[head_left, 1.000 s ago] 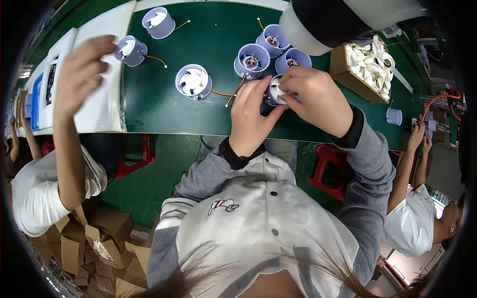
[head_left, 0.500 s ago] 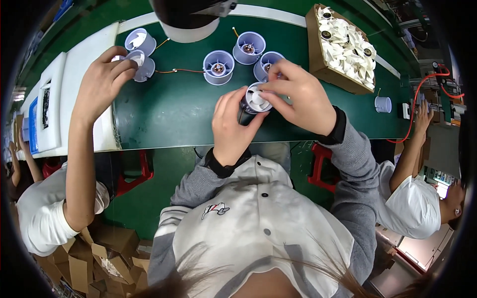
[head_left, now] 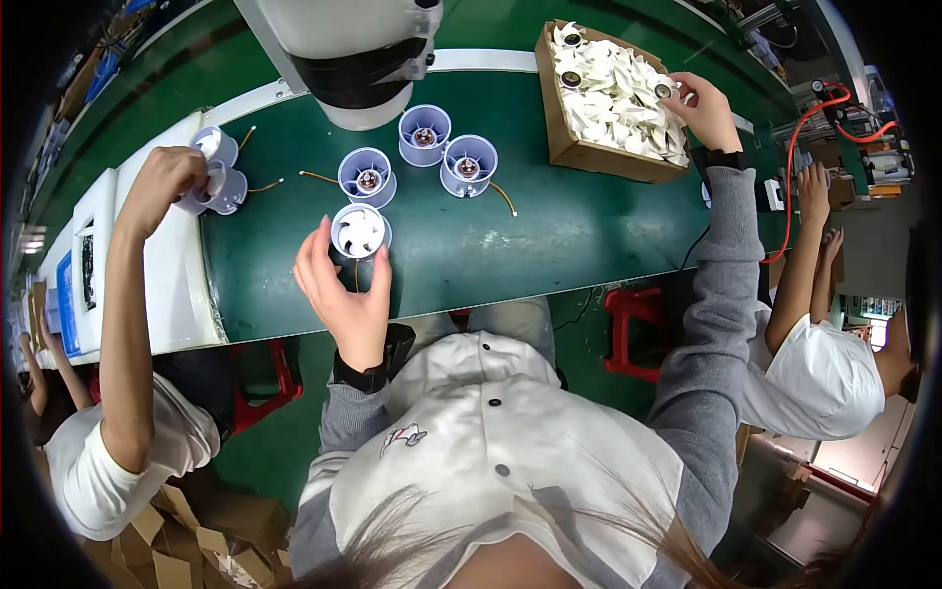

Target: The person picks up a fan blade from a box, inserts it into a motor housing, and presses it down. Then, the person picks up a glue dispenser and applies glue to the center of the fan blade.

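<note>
Centrally, three bladeless housings (head_left: pixel 367 178), one bladed housing (head_left: pixel 359 232) — rightward, one carton (head_left: pixel 589 156).

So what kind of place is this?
It looks like a factory workshop. Purple-grey fan housings stand on a long green table, a cardboard box is piled with white fan wheels, and there are other people on both sides.
</note>
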Demonstrator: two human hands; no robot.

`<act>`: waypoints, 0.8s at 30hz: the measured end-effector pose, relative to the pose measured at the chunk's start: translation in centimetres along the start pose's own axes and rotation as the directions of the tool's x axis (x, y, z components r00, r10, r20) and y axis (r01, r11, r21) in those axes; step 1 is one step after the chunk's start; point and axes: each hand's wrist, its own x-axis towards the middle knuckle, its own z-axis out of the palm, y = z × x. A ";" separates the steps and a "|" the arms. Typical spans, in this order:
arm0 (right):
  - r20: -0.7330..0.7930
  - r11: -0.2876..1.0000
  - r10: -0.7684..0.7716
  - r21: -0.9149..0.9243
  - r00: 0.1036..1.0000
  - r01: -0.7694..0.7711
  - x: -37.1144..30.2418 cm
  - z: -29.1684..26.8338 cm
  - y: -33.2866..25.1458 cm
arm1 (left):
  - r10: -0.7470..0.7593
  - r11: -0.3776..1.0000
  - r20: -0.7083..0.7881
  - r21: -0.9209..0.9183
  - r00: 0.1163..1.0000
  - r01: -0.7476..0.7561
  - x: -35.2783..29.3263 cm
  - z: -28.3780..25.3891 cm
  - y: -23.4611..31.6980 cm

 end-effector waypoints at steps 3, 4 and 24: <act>-0.099 0.979 -0.206 -0.034 0.974 0.203 -0.1 -0.5 0.1 | 0.055 0.999 -0.104 0.005 0.993 -0.054 -0.5 0.0 0.3; -0.105 0.978 -0.210 -0.025 0.972 0.209 -0.2 -0.4 -0.1 | 0.112 0.993 -0.172 -0.005 0.979 -0.115 -0.9 0.0 0.6; 0.457 -0.458 -0.276 0.710 0.845 -0.534 -19.0 1.9 -20.3 | 0.532 0.619 0.281 -0.773 0.799 -0.140 0.1 -0.8 8.1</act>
